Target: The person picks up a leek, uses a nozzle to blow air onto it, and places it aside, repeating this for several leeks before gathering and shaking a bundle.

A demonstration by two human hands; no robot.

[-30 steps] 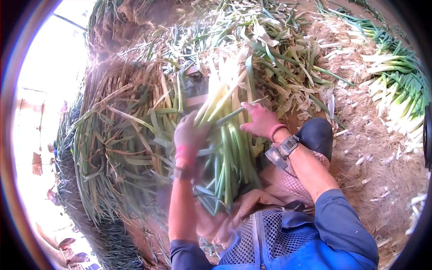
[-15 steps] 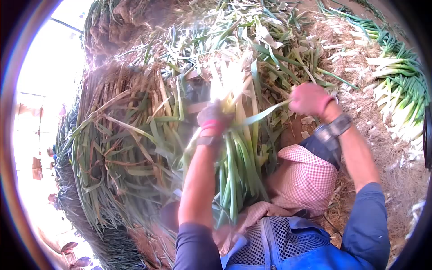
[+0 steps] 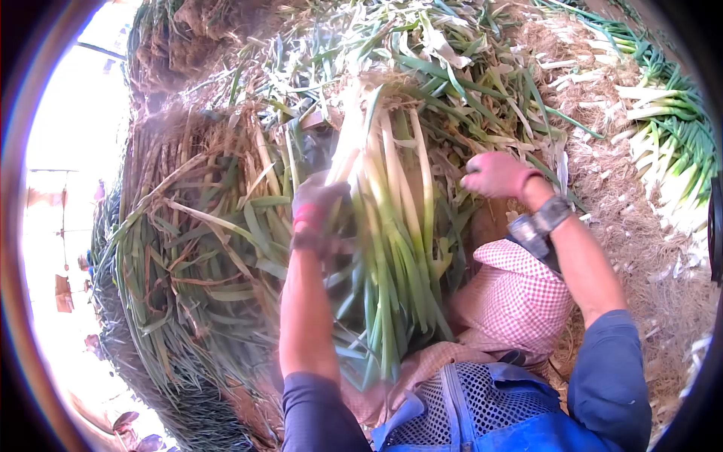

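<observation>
A heap of dry-leaved, untrimmed green onions (image 3: pixel 203 248) fills the left, and beside it a bundle (image 3: pixel 392 248) of smooth white-and-green stalks stands on the person's lap. The left hand (image 3: pixel 316 215) is clamped round the bundle's pale shafts. The right hand (image 3: pixel 497 175), fingers curled together, hovers just beside it above limp peelings (image 3: pixel 467 90).

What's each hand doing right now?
Left hand: closed on the leek bundle.
Right hand: fisted, clear of the bundle; contents cannot be told.

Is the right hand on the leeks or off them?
Off. The right hand is a closed fist apart from the leeks, which the left hand grips.
</observation>
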